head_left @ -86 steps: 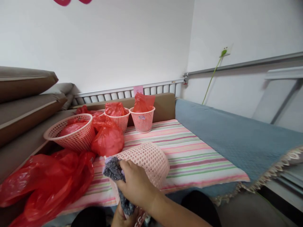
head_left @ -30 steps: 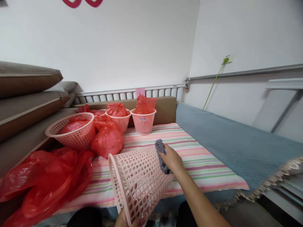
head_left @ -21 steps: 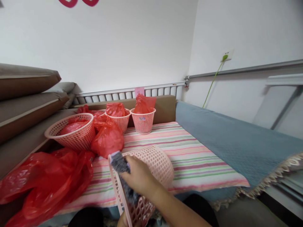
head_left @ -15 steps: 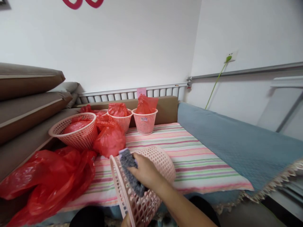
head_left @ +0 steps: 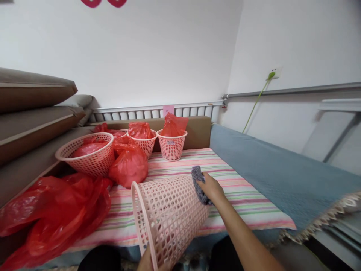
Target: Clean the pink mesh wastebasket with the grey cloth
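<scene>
A pink perforated plastic basket (head_left: 172,210) lies tilted on its side in front of me, its rim facing left. My left hand (head_left: 153,258) grips it at the lower rim, partly seen through the holes and cut off by the frame's bottom edge. In my right hand (head_left: 211,188) is a grey fuzzy cleaning cloth (head_left: 199,184), pressed against the basket's outer side close to its base. The striped cloth (head_left: 237,195) spreads beneath and behind the basket.
Pink baskets (head_left: 172,148) holding red plastic bags stand at the back and left. A knotted red bag (head_left: 129,165) sits among them, and loose red bags (head_left: 56,210) lie at front left. Stacked cushions (head_left: 34,120) rise at left; a blue-covered backrest (head_left: 267,169) runs along the right.
My right hand has moved right with the grey cloth, from the basket's rim end to its base end. The left hand still holds the rim and shows more now.
</scene>
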`<state>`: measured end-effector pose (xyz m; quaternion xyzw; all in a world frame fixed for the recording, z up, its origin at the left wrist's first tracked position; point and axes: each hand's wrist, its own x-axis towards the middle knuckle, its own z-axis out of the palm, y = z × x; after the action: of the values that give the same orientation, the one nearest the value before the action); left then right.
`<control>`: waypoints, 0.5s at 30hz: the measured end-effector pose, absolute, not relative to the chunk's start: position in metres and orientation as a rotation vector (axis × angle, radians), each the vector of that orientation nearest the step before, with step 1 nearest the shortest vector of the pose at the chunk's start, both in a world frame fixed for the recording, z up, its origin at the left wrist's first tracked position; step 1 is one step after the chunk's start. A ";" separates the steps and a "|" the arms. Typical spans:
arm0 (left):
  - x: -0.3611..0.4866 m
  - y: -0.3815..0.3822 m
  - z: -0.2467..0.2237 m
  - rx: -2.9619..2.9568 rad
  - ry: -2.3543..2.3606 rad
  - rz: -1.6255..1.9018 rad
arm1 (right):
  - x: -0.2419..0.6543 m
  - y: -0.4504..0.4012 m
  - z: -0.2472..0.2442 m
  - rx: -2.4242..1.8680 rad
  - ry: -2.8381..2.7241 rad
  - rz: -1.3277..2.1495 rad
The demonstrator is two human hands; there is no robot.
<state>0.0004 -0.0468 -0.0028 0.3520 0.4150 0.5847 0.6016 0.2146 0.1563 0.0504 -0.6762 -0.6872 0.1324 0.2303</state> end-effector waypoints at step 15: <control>-0.001 -0.044 0.002 0.764 1.117 1.355 | 0.077 0.025 0.096 -1.005 -2.296 0.471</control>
<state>-0.0007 -0.0444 0.0020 0.3264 0.4768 0.5786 0.5756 0.0773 0.0247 0.0961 -0.3768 -0.8614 0.1767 0.2913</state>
